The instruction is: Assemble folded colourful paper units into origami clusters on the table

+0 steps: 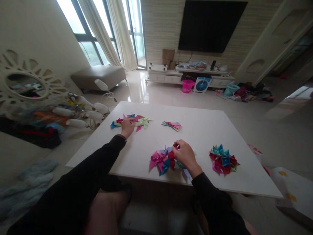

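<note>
The smooth rectangular tabletop (200, 133) is plain white, and on it the left pile of folded paper shapes (144, 122) mixes blue, red, pink and pale green, the middle pile of folded paper shapes (157, 158) pink, red, dark blue and lilac, and the right pile of folded paper shapes (222, 160) bright blue, turquoise, crimson, magenta and green. The flat, fanned paper sheets (173, 125) show pink, light green and pale blue. Both long sleeves (93, 171) are solid black, and the beige wall (158, 26) carries fine horizontal streaks.
</note>
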`<act>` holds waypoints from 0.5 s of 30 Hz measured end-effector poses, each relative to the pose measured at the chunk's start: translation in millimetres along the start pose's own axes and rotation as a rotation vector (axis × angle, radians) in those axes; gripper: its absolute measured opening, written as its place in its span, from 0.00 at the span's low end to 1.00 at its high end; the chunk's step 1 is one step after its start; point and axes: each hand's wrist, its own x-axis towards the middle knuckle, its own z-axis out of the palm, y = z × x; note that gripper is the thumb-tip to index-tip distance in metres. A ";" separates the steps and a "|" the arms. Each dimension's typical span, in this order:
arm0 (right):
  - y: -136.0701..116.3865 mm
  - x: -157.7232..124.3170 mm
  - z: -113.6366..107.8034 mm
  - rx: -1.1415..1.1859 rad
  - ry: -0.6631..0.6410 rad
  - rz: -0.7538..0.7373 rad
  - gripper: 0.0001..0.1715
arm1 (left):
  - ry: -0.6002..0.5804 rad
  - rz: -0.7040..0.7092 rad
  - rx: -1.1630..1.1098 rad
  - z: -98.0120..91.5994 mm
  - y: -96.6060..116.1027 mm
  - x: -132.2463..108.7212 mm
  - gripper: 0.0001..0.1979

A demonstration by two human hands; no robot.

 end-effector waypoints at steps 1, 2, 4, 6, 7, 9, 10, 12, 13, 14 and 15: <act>-0.5 -0.2 -0.2 0.019 0.007 0.001 0.06 | 0.030 -0.025 -0.062 -2.2 11.1 -7.1 0.10; -1.0 -0.1 -0.2 0.050 0.011 0.005 0.06 | 0.055 -0.078 -0.175 -3.6 23.5 -15.9 0.09; -2.6 0.6 0.5 0.166 0.001 0.022 0.05 | 0.071 -0.238 -0.477 -4.1 51.3 -38.8 0.11; -5.5 1.7 1.6 0.379 -0.017 0.069 0.05 | 0.026 -0.394 -0.779 -1.7 80.0 -67.2 0.15; -7.4 2.2 2.1 0.520 -0.026 0.108 0.07 | -0.004 -0.451 -0.913 0.3 93.4 -82.6 0.15; -11.8 2.7 2.8 0.832 -0.034 0.199 0.18 | -0.058 -0.527 -1.080 6.0 115.4 -112.8 0.13; -14.0 2.8 3.0 0.982 -0.031 0.240 0.23 | -0.094 -0.553 -1.126 9.5 123.5 -126.4 0.13; -17.0 2.8 3.3 1.218 0.007 0.288 0.28 | -0.168 -0.600 -1.172 17.3 133.9 -147.6 0.14; -17.4 2.9 3.6 1.294 0.049 0.301 0.28 | -0.211 -0.615 -1.174 21.3 136.7 -154.7 0.15; -17.1 3.2 4.0 1.344 0.105 0.315 0.27 | -0.249 -0.620 -1.161 25.1 138.3 -159.2 0.16; -15.9 3.7 4.6 1.373 0.167 0.335 0.26 | -0.283 -0.614 -1.139 28.5 139.0 -161.5 0.17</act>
